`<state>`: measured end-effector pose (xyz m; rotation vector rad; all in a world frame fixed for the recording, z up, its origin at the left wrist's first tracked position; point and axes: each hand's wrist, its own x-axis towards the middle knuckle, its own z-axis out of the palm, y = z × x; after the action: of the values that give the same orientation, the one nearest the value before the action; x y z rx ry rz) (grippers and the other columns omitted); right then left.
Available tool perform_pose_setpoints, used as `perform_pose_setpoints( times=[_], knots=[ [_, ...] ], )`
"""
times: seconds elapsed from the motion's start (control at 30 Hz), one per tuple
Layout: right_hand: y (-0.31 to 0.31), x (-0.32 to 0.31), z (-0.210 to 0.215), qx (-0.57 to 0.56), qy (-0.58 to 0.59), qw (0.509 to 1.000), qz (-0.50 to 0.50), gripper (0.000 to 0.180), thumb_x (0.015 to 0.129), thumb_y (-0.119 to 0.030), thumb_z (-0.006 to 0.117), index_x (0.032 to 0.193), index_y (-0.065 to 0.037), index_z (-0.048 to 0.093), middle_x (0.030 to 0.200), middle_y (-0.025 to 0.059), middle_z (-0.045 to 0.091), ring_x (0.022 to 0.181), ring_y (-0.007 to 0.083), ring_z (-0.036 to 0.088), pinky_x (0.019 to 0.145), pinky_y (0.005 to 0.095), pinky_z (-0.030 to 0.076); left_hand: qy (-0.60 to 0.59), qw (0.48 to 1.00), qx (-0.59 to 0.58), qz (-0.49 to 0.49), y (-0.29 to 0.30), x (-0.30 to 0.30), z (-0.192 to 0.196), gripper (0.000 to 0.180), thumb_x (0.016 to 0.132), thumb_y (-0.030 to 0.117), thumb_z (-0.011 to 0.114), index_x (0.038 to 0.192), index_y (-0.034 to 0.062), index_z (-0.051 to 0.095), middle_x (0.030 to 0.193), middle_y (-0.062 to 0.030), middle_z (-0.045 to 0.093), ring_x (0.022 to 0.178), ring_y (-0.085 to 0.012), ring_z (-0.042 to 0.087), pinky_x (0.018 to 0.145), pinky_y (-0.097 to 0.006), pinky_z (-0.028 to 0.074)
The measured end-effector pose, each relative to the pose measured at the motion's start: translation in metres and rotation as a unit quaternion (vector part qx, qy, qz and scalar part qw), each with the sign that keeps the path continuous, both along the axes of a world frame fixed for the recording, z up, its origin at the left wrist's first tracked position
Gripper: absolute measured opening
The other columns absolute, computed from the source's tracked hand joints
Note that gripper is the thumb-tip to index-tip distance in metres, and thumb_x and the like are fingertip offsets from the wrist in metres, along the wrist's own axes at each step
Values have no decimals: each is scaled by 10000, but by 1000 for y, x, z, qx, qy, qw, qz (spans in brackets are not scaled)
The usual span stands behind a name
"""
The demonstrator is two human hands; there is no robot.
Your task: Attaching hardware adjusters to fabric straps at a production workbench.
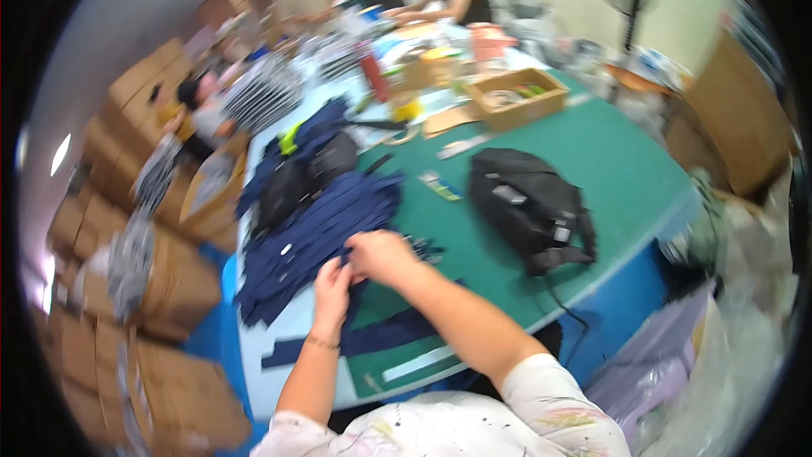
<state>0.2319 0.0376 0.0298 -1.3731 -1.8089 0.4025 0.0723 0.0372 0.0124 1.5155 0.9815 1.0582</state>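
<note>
Handling navy fabric (354,306) seems the current step: left hand (331,289) and right hand (382,257) meet, fingers pinched on it, held edge blurred, beside the navy pile (338,210). Next move likely calls for steady 2-handed control. Black bag (531,218) sits right; open box (531,113) farther.

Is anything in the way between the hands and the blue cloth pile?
Nothing I can see: the left hand and right hand are at the edge of the blue cloth pile, pinching blue cloth.
</note>
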Motion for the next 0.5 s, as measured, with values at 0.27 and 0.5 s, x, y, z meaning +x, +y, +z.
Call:
perform_pose_setpoints(
  times=[0.27, 0.5],
  knots=[
    [-1, -8, -2, 92, 76, 992, 39, 127, 772, -59, 604, 885, -59, 661, 788, 100, 610, 738, 280, 615, 649, 357, 498, -152, 987, -47, -1, -1, -7, -29, 113, 913, 78, 520, 999, 10, 548, 903, -44, 610, 744, -110, 591, 720, -243, 487],
    [-13, -12, 5, -38, 153, 985, 72, 103, 786, -42, 644, 887, -19, 645, 797, 75, 632, 710, 176, 626, 625, 282, 501, -217, 975, -54, 12, -15, -5, -28, 175, 913, 62, 527, 1072, -10, 511, 879, -46, 604, 742, -102, 576, 688, -227, 481]
  ],
)
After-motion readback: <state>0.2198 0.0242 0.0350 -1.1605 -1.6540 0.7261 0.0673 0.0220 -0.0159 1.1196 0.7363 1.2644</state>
